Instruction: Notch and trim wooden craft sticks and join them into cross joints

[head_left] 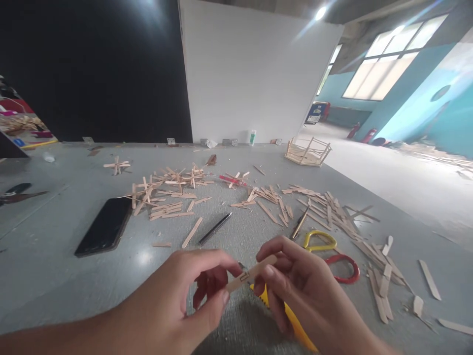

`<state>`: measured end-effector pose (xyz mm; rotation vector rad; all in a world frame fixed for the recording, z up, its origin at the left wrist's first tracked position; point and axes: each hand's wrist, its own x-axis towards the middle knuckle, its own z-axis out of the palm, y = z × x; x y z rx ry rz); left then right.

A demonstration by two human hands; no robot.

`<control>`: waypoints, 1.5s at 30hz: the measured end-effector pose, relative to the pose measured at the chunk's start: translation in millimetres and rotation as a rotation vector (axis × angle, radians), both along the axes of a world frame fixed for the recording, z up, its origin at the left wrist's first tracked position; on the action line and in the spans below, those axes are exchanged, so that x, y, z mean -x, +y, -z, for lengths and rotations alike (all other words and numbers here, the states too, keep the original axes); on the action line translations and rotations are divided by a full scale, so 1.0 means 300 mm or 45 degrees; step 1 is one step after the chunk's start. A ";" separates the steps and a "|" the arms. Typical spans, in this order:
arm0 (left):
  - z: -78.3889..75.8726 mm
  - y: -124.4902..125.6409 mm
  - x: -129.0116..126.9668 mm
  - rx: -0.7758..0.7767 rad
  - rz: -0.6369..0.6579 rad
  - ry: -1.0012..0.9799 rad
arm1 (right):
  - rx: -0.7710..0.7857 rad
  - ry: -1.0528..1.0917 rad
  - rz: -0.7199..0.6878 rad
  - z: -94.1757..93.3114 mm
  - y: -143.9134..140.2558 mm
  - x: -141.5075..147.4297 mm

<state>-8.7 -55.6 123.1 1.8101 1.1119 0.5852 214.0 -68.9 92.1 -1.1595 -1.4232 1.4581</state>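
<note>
Left fingers (220, 258) and right fingers (278, 278) pinch one wooden stick (252, 272), with one black pen (215, 228) and one phone (105, 227) lying beyond.

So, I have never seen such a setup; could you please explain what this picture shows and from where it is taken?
There is no machine here: a person's bare left hand and bare right hand together hold a small flat wooden stick with a dark rectangular mark. One camera, worn on the person's head, looks forward and down. On the grey surface lie many loose sticks, a black phone, a black pen, a yellow handle and a red handle. A yellow tool is partly hidden by the right hand. Farther back stands a small fence-like structure.
</note>
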 end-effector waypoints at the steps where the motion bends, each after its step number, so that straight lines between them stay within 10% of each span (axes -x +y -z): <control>1: -0.001 -0.003 -0.002 0.023 0.045 -0.033 | 0.024 0.003 -0.002 -0.004 -0.004 0.009; 12: 0.020 -0.014 -0.024 0.625 0.191 -0.333 | 0.205 0.081 0.046 -0.053 -0.061 0.044; 34: 0.057 -0.054 -0.008 0.793 0.014 -0.410 | -0.011 -0.057 0.062 0.005 -0.076 0.052; 45: 0.080 -0.022 -0.014 0.965 0.213 -0.579 | 0.164 0.061 0.083 -0.023 -0.069 0.021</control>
